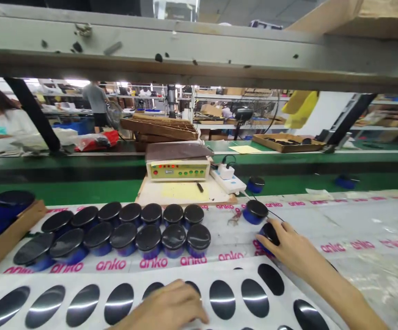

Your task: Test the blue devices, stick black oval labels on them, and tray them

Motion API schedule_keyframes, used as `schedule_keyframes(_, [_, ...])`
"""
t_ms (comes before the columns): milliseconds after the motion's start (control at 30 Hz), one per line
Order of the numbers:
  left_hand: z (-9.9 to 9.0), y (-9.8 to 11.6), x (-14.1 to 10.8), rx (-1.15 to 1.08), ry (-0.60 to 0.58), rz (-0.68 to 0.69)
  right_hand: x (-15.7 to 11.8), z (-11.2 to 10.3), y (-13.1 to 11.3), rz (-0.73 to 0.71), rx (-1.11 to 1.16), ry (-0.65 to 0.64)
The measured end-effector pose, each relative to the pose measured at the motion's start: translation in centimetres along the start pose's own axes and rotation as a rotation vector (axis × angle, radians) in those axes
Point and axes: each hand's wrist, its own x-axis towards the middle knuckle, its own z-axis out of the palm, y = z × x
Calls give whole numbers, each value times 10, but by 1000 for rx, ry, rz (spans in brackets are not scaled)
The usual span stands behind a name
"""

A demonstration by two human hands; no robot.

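Note:
My right hand (290,247) reaches out on the right, its thumb and fingers around a short round blue object with a black top (270,233). Just behind it stands another blue piece with a black top (255,211). My left hand (173,305) is low in the middle, over a white sheet (92,275) of round black stickers (222,299). Its fingers are loosely bent, slightly blurred, with nothing visible in them, and they cover part of some stickers. Left of centre, two rows of the same blue pieces (149,240) stand upright on the table covering.
A cardboard box (9,238) of blue pieces stands at the left edge. Behind the rows are a control box (178,169) with lit buttons and a white power strip (229,181). A grey shelf beam (199,50) crosses overhead. Two people are in the background.

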Motion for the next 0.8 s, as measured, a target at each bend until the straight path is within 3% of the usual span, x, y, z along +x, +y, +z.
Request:
schedule_keyframes(100, [35, -16, 48, 350, 74, 258, 0, -4, -6, 69, 46, -88])
schedule_keyframes(233, [70, -34, 66, 517, 238, 402, 0, -10, -4, -25, 150, -215])
schedule_keyframes(367, [67, -39, 62, 537, 227, 414, 5, -23, 6, -204, 374, -374])
schedule_keyframes(533, [62, -37, 63, 511, 203, 400, 15, -42, 4, -152, 652, -358])
schedule_keyframes(633, [65, -38, 63, 503, 184, 395, 16, -41, -3, -82, 995, -352])
schedule_keyframes(800, [67, -40, 61, 487, 166, 384, 10, -23, -18, 13, 1721, -445])
